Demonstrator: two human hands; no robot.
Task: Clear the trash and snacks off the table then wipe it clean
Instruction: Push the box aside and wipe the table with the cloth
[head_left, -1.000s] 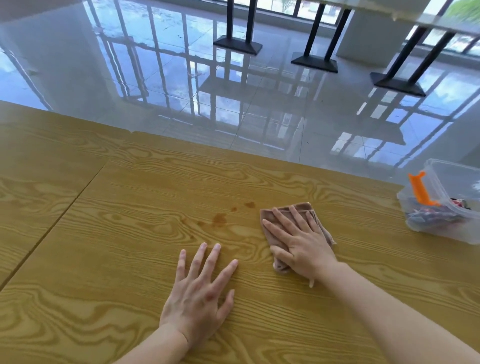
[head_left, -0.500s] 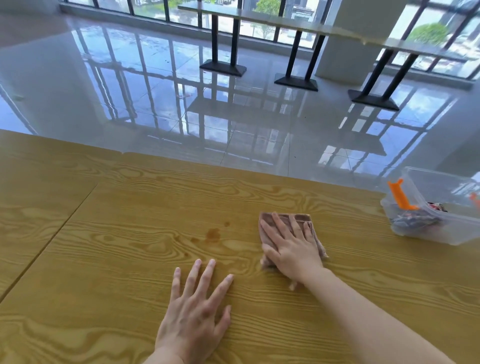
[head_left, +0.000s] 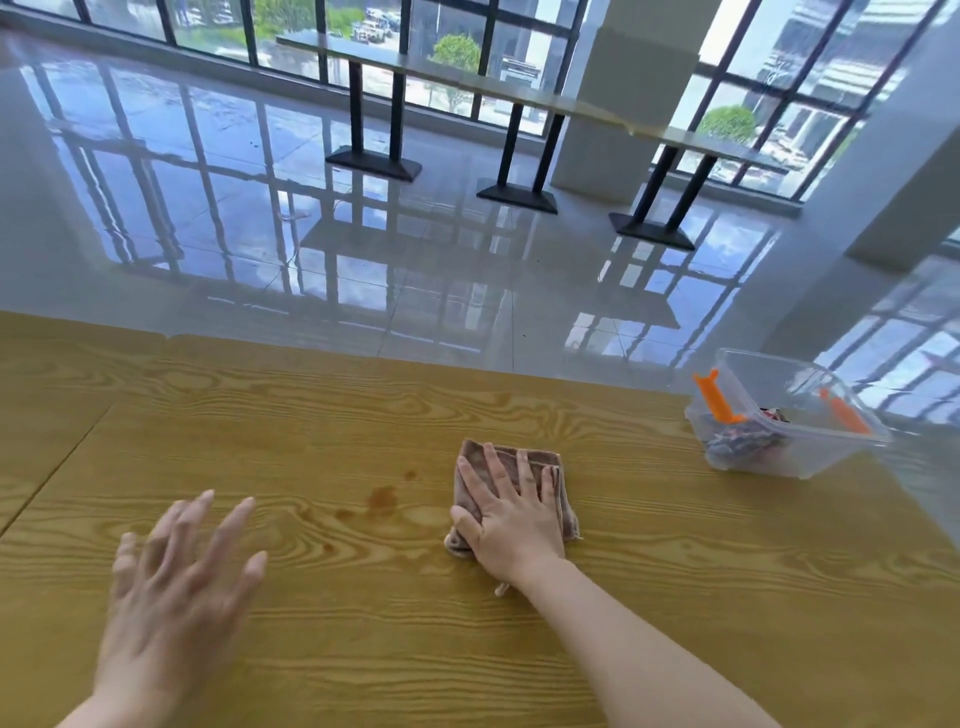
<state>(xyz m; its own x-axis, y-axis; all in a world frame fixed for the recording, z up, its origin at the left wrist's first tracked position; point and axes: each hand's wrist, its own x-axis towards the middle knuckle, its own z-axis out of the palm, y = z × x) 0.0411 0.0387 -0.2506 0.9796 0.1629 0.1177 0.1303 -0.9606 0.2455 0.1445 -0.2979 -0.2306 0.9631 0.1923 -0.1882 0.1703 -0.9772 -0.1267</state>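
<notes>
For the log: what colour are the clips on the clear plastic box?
Orange clips on the clear plastic box, head view.

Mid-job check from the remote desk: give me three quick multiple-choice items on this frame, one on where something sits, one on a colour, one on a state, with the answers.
1. Where does the clear plastic bin stand on the wooden table?
A. At the far right edge
B. At the near left corner
C. In the middle, under the right hand

2. What colour is the folded cloth?
A. Bright blue
B. Brownish pink
C. White

3. What is the right hand doing?
A. Pressing flat on the cloth
B. Raised, holding nothing
C. Reaching into the bin

Answers:
1 A: the bin stands by the table's far right edge, well right of the cloth.
2 B: its fabric reads dull brown-pink against the yellow wood.
3 A: palm and fingers lie spread on the cloth, just right of the brown stains; the left hand is open, blurred, and empty.
</notes>
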